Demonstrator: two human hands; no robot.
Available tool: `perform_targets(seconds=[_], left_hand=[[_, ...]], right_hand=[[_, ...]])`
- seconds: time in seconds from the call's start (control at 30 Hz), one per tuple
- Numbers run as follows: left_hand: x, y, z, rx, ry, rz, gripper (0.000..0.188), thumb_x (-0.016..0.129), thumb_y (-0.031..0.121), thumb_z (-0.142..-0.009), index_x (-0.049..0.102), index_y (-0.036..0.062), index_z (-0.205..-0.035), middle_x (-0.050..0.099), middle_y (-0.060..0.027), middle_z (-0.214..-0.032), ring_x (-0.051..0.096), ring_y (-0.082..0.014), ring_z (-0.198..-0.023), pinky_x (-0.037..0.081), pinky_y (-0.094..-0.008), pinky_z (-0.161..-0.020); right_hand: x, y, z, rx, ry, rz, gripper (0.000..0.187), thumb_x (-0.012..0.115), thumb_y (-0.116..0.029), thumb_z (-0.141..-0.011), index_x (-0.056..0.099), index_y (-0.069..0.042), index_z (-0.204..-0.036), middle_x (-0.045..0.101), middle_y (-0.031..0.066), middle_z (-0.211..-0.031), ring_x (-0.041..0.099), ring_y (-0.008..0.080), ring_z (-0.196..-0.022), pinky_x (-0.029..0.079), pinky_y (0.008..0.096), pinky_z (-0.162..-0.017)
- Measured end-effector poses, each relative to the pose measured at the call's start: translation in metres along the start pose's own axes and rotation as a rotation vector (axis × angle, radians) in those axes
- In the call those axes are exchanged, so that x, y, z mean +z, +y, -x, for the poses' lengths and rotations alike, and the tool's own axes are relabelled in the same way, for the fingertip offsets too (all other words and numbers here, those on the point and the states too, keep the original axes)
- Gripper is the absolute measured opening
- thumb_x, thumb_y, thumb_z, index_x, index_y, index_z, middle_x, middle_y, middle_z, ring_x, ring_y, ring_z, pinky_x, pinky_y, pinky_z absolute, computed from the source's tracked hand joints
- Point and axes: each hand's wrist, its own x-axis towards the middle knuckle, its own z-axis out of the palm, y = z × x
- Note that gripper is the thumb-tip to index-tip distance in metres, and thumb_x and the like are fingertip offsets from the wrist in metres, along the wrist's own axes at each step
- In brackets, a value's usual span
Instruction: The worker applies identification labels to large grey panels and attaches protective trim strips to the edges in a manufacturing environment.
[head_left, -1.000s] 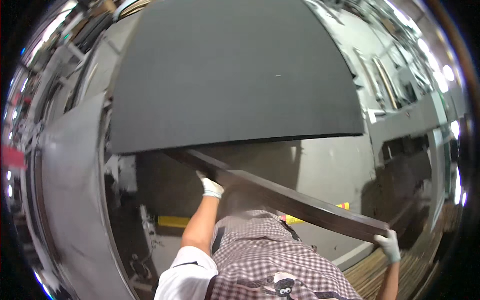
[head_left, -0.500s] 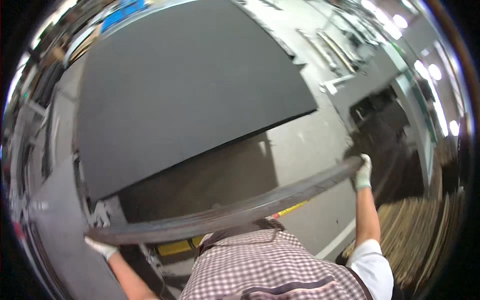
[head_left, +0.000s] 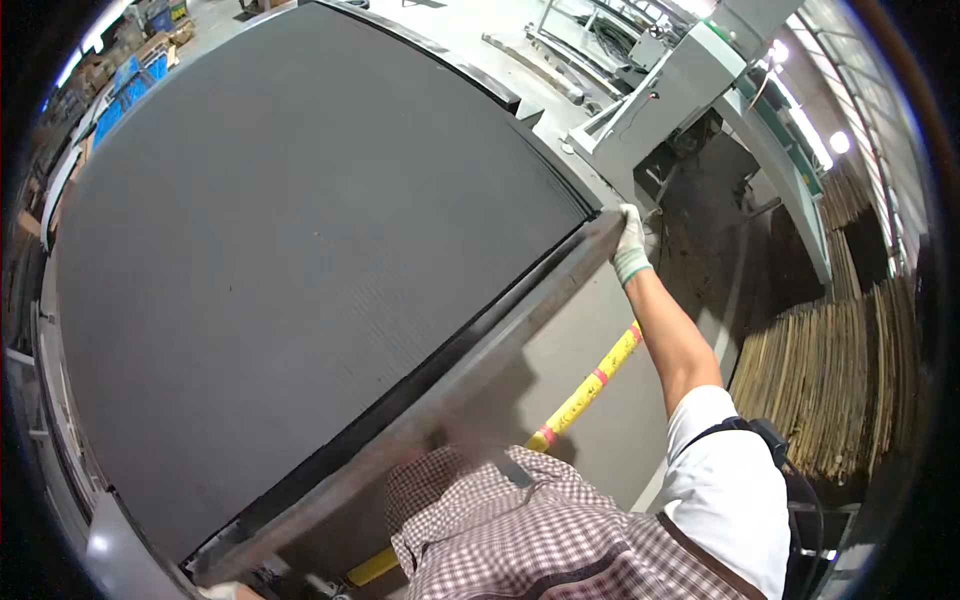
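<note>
1. Done: long dark bar (head_left: 500,338) lined up along near edge of dark flat panel (head_left: 300,230), roughly corner to corner.
2. Right hand (head_left: 630,243): gloved, clamped on bar end at panel's right corner.
3. Left hand (head_left: 232,592): by near-left corner, mostly cut off; grip can't tell.
4. Remaining: bar not let go; blurred, can't tell if seated.

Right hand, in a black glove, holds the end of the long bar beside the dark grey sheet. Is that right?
Not quite: the head view shows the right hand in a white glove. It does hold the end of the long bar beside the dark grey sheet.
</note>
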Motion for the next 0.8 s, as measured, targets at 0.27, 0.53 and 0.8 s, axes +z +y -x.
perform_targets(seconds=[0.27,0.53,0.8], left_hand=[[0.057,0.026,-0.021,0.028,0.061,-0.07,0.065,0.046,0.049,-0.088,0.054,0.0029,-0.133,0.051,-0.0187,-0.137,0.05,-0.0386,-0.122,0.04,-0.0532,-0.102],[0.11,0.04,-0.034,0.042,0.082,-0.106,0.062,0.048,0.045,-0.087,0.056,0.0015,-0.13,0.054,-0.0193,-0.134,0.053,-0.039,-0.119,0.042,-0.0533,-0.1],[0.163,0.048,-0.04,0.037,0.102,-0.158,0.06,0.049,0.042,-0.086,0.058,0.0001,-0.127,0.056,-0.02,-0.131,0.055,-0.0393,-0.115,0.045,-0.0534,-0.097]], right_hand=[[0.043,-0.007,-0.007,-0.029,0.023,-0.118,0.027,0.067,-0.038,-0.072,0.063,-0.013,-0.081,0.062,0.0044,-0.081,0.059,0.0224,-0.076,0.05,0.0388,-0.072],[0.074,-0.011,-0.047,0.001,0.141,-0.002,0.031,0.069,-0.035,-0.072,0.061,-0.009,-0.085,0.06,0.0078,-0.081,0.06,0.0243,-0.072,0.049,0.042,-0.061],[0.101,-0.019,-0.074,0.038,0.391,-0.046,0.056,0.07,-0.049,-0.079,0.059,-0.005,-0.113,0.062,0.0101,-0.105,0.062,0.0271,-0.092,0.052,0.0469,-0.082]])
